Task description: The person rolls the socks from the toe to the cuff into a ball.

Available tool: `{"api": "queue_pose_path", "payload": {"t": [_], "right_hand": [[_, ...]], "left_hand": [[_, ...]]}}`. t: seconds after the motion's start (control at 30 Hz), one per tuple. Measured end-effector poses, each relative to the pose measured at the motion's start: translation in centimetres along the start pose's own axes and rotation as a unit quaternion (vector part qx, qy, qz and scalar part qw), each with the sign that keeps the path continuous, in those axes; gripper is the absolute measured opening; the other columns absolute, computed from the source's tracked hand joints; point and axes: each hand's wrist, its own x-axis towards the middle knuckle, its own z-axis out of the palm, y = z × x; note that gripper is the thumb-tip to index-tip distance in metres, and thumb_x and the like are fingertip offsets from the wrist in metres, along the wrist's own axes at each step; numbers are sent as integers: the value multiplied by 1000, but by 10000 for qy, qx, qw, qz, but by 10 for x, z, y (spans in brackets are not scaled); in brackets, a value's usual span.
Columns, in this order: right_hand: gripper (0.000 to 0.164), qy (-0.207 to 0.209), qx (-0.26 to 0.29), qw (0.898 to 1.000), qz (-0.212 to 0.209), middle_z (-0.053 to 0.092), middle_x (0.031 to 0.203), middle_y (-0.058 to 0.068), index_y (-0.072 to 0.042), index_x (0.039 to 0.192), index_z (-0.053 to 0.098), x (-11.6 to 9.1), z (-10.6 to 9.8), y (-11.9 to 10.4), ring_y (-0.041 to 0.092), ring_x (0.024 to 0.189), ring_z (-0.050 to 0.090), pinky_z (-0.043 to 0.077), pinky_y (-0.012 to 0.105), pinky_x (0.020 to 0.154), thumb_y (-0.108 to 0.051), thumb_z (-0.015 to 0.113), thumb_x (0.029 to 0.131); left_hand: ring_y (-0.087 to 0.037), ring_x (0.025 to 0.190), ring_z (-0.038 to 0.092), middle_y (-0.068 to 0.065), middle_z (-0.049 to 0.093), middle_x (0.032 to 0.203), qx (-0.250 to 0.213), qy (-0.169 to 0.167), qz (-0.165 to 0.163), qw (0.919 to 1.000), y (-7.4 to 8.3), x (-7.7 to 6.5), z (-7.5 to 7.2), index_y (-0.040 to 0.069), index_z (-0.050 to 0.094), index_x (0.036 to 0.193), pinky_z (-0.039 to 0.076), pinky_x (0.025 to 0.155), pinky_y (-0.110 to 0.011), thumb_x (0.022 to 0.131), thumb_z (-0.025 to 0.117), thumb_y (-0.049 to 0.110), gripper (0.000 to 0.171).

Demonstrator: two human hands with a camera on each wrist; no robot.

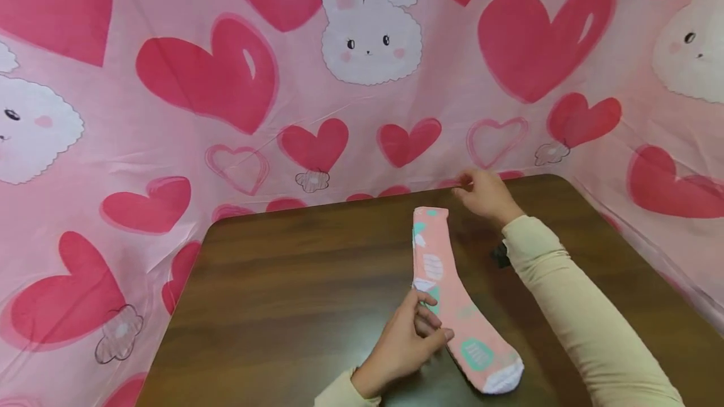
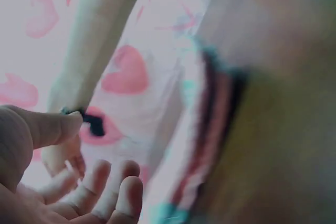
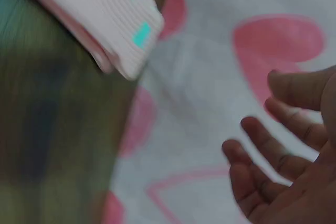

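A pink sock [image 1: 444, 269] with teal and white patches and a white toe lies flat on the table, its cuff toward the back. Layered edges show at the cuff [image 3: 113, 30] in the right wrist view; whether a second sock lies beneath I cannot tell. My left hand [image 1: 404, 338] is at the sock's left edge, fingers loosely bent and gripping nothing; contact with the fabric is unclear. Beyond the cuff, to its right, my right hand [image 1: 483, 193] hovers near the table's back edge. Its fingers [image 3: 268, 148] are relaxed and hold nothing.
The dark wooden table [image 1: 271, 294] has rounded back corners. A pink cloth [image 1: 362, 105] printed with hearts and rabbits hangs behind it and along both sides. Something small and black [image 1: 500, 255] shows beside the right wrist.
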Motion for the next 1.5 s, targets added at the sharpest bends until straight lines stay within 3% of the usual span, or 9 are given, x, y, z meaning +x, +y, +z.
{"api": "queue_pose_path", "payload": {"t": [0.13, 0.3, 0.43, 0.57, 0.77, 0.9, 1.07, 1.27, 1.5], "right_hand": [[15, 44, -136, 9960, -877, 64, 92, 6, -9, 93, 64, -21, -30, -15, 25, 89, 59, 44, 44, 77, -15, 69, 80], [17, 93, -638, 9777, -1998, 63, 89, -5, -14, 90, 65, -62, -56, -27, 17, 89, 54, 40, 38, 77, -16, 74, 75], [12, 380, -654, 9338, -3497, 61, 90, -7, -17, 88, 66, -98, -63, -25, 15, 88, 53, 38, 35, 74, -20, 71, 77], [10, 289, -571, 8813, -4681, 60, 96, -5, -15, 87, 66, -141, -52, -11, 18, 87, 56, 39, 35, 70, -24, 62, 85], [17, -417, -371, 8646, -4994, 60, 108, -4, -13, 98, 68, -208, -25, 11, 20, 96, 57, 42, 35, 78, -20, 63, 84], [32, -511, -305, 8604, -5061, 61, 113, 1, -10, 108, 67, -234, -12, 23, 22, 101, 58, 44, 37, 80, -23, 70, 79], [34, -466, -487, 8605, -5050, 63, 110, 3, -9, 107, 68, -248, 0, 38, 23, 98, 60, 47, 37, 77, -26, 72, 78], [19, -48, -436, 8552, -5164, 66, 100, 3, -8, 99, 70, -249, 14, 43, 20, 88, 62, 48, 33, 74, -17, 56, 91], [21, 325, -526, 8393, -5402, 66, 94, 3, -8, 90, 70, -244, 19, 37, 19, 83, 63, 48, 34, 71, -13, 50, 92]], "left_hand": [[-6, 77, 57, 6, 55, 89, 1169, -35, 1223, 9856, 15, 15, -9, 17, 54, 100, 48, 60, -16, 82, 69, 20, 23], [-1, 74, 51, 11, 54, 87, 2797, -6, 2192, 9347, 31, 24, -6, 17, 64, 91, 40, 60, -7, 79, 72, 22, 15], [2, 73, 47, 12, 55, 87, 3865, -82, 2674, 8826, 39, 26, 4, 19, 68, 89, 36, 61, -8, 78, 71, 31, 16], [2, 73, 46, 13, 56, 87, 4342, -400, 2922, 8512, 41, 26, 21, 20, 70, 89, 36, 60, -7, 79, 70, 34, 17], [1, 71, 47, 16, 53, 80, 5080, -1251, 3161, 7914, 28, 20, 50, 28, 71, 86, 38, 57, -10, 76, 69, 44, 18], [0, 62, 45, 16, 51, 72, 5350, -1673, 3040, 7704, 18, 18, 64, 30, 68, 76, 36, 48, -13, 73, 72, 47, 17], [-3, 56, 44, 13, 50, 67, 5538, -1695, 2871, 7630, 9, 18, 75, 29, 64, 69, 31, 40, -16, 68, 78, 41, 18], [-6, 56, 45, 10, 52, 68, 5654, -1526, 2896, 7571, 1, 19, 83, 25, 63, 72, 31, 38, -17, 66, 78, 32, 18], [-8, 50, 40, 5, 48, 63, 6006, -978, 3409, 7166, -9, 17, 91, 18, 57, 74, 23, 32, -18, 75, 69, 23, 14]]}}
